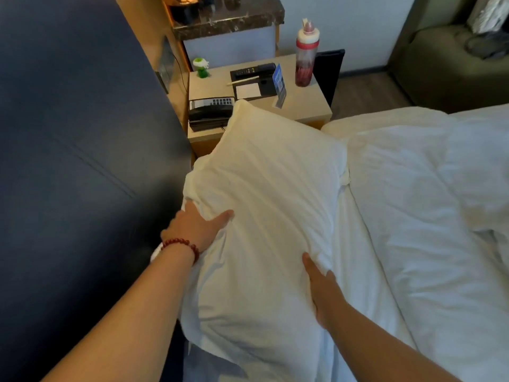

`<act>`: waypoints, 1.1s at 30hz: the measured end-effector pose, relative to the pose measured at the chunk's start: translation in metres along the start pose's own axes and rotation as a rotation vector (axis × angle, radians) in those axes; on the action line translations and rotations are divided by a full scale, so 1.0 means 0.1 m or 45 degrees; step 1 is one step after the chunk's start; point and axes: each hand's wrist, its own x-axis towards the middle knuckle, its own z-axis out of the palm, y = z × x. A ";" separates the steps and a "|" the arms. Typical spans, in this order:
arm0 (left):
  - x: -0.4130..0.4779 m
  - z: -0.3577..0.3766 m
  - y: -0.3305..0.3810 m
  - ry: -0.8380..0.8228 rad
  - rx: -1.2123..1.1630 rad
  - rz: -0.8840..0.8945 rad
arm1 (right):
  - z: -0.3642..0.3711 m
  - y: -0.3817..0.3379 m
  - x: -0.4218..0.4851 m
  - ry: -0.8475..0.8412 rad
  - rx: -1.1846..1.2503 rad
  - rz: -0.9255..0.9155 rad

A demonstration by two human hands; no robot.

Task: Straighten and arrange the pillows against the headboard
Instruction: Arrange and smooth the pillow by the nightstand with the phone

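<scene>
Headboard (82, 133): dark padded panel, far left, just beside the pillow's left edge.
Left hand (197, 230): arm extended, thumb spread on top, fingers curled behind the headboard-side edge, grasping the pillow.
Pillow (270, 194): white, on the bed between both hands, long axis running away toward the table (303, 106), not yet propped.
Right hand (322, 293): nearer the body, thumb on top, fingers tucked under the opposite edge, grasping the pillow.

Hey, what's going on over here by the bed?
A person is making a bed. Both hands hold one white pillow: the left hand, which has a red bead bracelet on its wrist, grips the edge nearest the dark headboard, and the right hand grips the opposite side. The pillow's far corner points toward the nightstand.
</scene>
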 end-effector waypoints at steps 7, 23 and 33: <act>-0.06 0.85 0.00 -0.188 -0.337 -0.017 | -0.53 -0.37 0.38 0.184 -0.307 -0.229; 0.19 1.75 0.04 -0.009 -0.255 -0.237 | -0.17 -0.43 1.33 0.451 -1.268 -0.653; 0.28 2.01 0.08 0.113 -0.292 -0.301 | -0.13 -0.21 1.77 0.473 -1.383 -0.705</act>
